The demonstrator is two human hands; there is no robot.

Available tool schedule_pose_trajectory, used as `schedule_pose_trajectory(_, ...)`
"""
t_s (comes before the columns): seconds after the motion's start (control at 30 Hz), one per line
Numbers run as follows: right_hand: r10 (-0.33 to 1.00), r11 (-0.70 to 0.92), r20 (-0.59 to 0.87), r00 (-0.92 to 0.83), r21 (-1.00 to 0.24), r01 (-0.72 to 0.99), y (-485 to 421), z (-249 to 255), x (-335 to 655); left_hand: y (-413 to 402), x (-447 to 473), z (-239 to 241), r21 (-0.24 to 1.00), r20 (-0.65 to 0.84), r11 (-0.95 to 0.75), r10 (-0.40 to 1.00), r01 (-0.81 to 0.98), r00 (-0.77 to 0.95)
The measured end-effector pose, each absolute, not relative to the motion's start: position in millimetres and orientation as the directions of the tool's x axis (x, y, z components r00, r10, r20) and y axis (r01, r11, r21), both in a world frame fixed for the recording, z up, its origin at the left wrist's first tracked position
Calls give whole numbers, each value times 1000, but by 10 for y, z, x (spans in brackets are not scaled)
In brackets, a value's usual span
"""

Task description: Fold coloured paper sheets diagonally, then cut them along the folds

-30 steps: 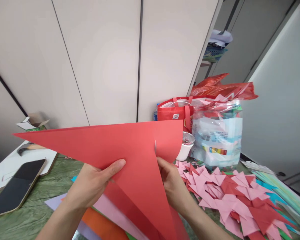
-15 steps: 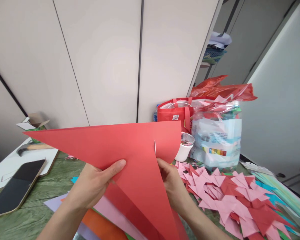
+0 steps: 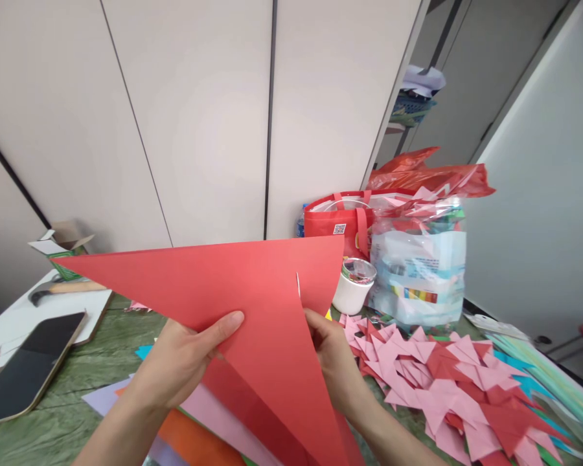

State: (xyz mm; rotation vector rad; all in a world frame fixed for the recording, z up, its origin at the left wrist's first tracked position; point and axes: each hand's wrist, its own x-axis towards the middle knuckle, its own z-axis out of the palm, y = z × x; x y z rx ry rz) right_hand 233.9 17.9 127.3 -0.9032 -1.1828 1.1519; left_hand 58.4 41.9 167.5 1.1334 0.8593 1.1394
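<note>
A big sheet of red paper (image 3: 214, 278), folded over, stands up in front of me and spreads out to a long point on the left. My left hand (image 3: 189, 349) pinches it, thumb on the near face and the fingers behind. My right hand (image 3: 337, 359) is closed at the paper's right edge, most of its fingers hidden behind the sheet. Just above those fingers runs a short slit with a thin pale sliver (image 3: 298, 285) in it; whether that is a blade or the paper's edge I cannot tell. To its right, a flap of the red paper curls.
Folded pink and red paper pieces (image 3: 447, 388) are heaped on the right. Behind stand a white jar (image 3: 350, 294), a red bag (image 3: 337, 223) and a filled plastic bag (image 3: 418, 278). At left lie a phone (image 3: 32, 369) and a hammer (image 3: 68, 287); coloured sheets (image 3: 194, 437) lie below.
The red paper's right flap has drawn in a little to the left, showing more of the jar. The pale sliver looks narrower. Both hands keep nearly the same places.
</note>
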Motion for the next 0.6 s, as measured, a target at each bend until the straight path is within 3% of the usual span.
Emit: schedule_pose_trajectory(0.6,980,187,198,-21,-953,-236,185,1277,2363,378,635,1694,961,13,51,973,-272,230)
